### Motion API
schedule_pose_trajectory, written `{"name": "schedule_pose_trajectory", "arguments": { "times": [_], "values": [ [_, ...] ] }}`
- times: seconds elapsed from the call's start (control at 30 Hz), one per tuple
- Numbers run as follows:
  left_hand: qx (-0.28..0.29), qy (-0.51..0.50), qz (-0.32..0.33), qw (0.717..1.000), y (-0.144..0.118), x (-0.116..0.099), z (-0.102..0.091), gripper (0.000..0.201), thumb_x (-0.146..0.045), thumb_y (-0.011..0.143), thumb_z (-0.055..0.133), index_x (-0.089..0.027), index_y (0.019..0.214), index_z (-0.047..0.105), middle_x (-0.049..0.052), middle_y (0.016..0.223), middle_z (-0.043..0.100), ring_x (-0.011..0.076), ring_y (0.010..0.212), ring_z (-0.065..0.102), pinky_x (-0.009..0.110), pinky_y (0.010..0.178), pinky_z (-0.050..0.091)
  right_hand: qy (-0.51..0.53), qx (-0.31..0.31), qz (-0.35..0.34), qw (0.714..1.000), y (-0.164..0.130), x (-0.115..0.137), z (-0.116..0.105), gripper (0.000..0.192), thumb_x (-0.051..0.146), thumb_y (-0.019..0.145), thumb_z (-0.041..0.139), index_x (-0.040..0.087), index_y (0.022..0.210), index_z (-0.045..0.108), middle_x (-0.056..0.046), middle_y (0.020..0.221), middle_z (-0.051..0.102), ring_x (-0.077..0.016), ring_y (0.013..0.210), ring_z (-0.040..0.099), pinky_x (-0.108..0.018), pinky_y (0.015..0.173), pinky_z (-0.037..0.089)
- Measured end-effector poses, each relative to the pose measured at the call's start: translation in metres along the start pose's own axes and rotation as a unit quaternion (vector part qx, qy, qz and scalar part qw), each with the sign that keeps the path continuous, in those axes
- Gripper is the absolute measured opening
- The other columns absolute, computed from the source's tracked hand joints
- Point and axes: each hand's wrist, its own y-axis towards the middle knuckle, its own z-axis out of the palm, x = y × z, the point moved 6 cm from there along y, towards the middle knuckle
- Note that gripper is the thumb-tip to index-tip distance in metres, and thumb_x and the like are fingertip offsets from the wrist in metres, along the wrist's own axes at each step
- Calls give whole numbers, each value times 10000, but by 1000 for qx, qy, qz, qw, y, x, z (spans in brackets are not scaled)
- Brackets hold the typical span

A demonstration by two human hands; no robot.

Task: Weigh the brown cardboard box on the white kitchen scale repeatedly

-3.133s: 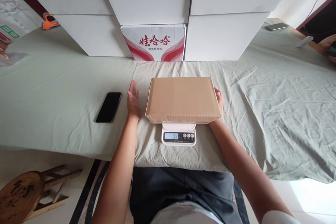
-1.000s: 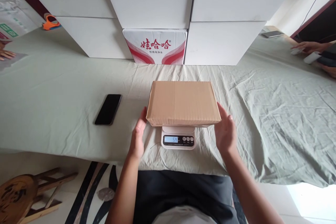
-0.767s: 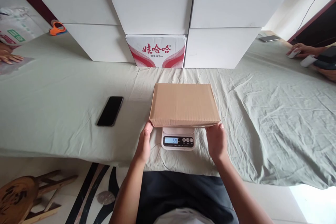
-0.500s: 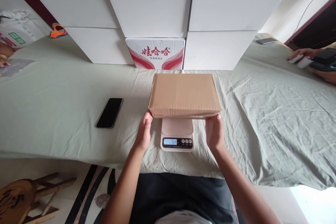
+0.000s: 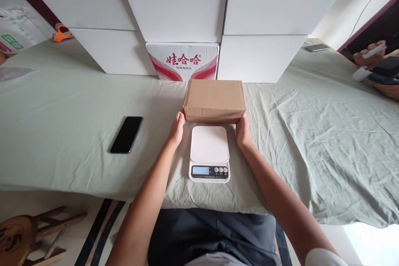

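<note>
The cardboard box (image 5: 213, 100) is held at its near corners by left hand (image 5: 177, 126) & right hand (image 5: 242, 129), just behind the scale (image 5: 209, 153); with such a shallow grip it could be dropped, or be knocked against the printed carton (image 5: 182, 60).

Two bare forearms are seen, without watch, ring or glove on the left hand (image 5: 176, 127) or the right hand (image 5: 242, 131). A white short sleeve (image 5: 322, 256) is glimpsed at five o'clock. Dark grey trousers (image 5: 215, 232) are worn, creased across the lap, and the hem of a white shirt (image 5: 215, 261) is caught at six o'clock.
</note>
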Motion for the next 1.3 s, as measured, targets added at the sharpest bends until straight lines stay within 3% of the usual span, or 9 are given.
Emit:
{"name": "schedule_pose_trajectory", "arguments": {
  "times": [0.27,0.5,0.73,0.87,1.1,1.3],
  "values": [
    [-5,-23,6,1000,5,8,-4,786,-875,851,488,-246,1303,626,143,1491,645,327,1493,516,469,1215,422,37,14,1,999,14,-18,-5,472,513,882,469,310,1267,653,-24,1354,711,-267,1461,545,-518,1315,362],
    [-10,-29,-11,999,10,17,-5,835,-894,818,507,-214,1289,621,172,1512,622,338,1489,518,476,1213,422,52,35,8,998,14,-19,-4,448,430,870,478,334,1276,642,17,1396,688,-230,1528,476,-501,1368,269],
    [-4,-21,-2,1000,10,14,-5,786,-862,858,493,-225,1298,628,161,1492,639,323,1462,549,455,1211,421,31,44,3,999,13,-18,-3,467,385,875,467,336,1313,625,44,1506,637,-226,1514,489,-495,1372,252],
    [2,-19,-1,1000,10,14,-4,805,-861,856,501,-227,1338,619,159,1509,627,329,1458,550,462,1203,428,37,50,-1,998,13,-16,-1,439,388,873,473,320,1262,664,33,1467,667,-231,1477,525,-468,1374,244],
    [-1,-28,-2,1000,10,12,-2,836,-858,848,521,-230,1391,615,154,1561,585,335,1503,501,465,1241,388,49,46,-24,997,11,-6,3,435,409,868,447,322,1230,672,-2,1333,731,-230,1423,562,-498,1310,354],
    [-3,-21,-4,1000,11,14,-4,832,-853,860,506,-229,1401,607,147,1606,543,330,1541,454,452,1245,394,45,34,-6,998,8,-3,3,448,459,853,491,321,1243,664,-5,1373,711,-260,1427,556,-529,1232,447]
  ]
}}
